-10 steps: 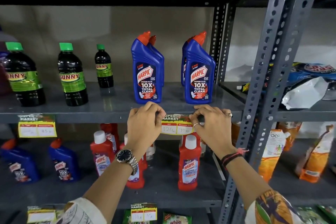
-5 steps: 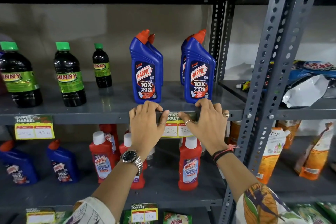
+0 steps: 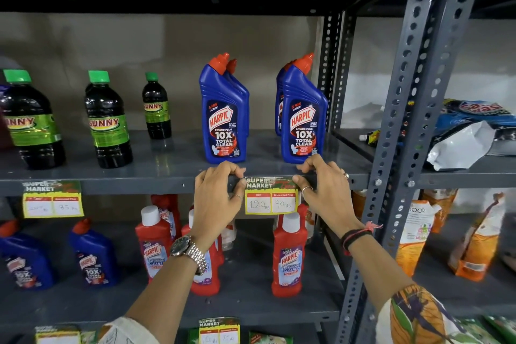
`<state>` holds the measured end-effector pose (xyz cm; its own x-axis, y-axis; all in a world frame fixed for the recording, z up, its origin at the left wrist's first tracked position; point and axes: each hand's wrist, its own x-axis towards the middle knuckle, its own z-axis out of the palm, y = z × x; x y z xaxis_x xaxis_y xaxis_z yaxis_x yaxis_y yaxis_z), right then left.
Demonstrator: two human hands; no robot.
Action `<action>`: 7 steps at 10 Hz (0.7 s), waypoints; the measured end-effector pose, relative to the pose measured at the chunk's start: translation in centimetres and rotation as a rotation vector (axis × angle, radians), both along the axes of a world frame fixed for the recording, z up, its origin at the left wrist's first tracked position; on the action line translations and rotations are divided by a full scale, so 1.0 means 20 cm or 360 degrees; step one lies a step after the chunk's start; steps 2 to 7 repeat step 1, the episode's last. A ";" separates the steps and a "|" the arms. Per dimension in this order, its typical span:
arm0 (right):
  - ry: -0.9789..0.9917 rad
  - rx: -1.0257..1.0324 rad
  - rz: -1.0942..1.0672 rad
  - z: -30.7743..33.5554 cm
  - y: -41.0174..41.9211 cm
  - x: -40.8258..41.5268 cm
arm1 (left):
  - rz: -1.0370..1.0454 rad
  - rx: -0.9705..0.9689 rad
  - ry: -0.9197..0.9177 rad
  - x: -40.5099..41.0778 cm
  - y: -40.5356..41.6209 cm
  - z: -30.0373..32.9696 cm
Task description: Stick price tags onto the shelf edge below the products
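A yellow price tag with a green "Super Market" header, marked 120 and 90, lies against the grey shelf edge below the blue Harpic bottles. My left hand presses its top left corner with the thumb, fingers curled over the shelf lip. At the tag's top right corner my right hand pinches and presses in the same way. Another price tag hangs on the same edge at the left, under the Sunny bottles.
Red Harpic bottles and blue ones stand on the shelf below. A perforated grey upright rises at my right hand's right. Bags and orange packets fill the right bay. More tags sit on the lowest edge.
Both hands have slid outward from the tag's middle to its top corners, uncovering the header and prices. The tag stays flat on the shelf edge.
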<state>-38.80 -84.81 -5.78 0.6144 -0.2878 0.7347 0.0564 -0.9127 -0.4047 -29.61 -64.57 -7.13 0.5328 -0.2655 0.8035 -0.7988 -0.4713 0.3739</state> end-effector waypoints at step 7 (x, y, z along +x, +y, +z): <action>0.0006 0.0010 0.0036 0.04 0.00 -0.04 | -0.0051 -0.0017 0.0027 -0.02 0.03 0.02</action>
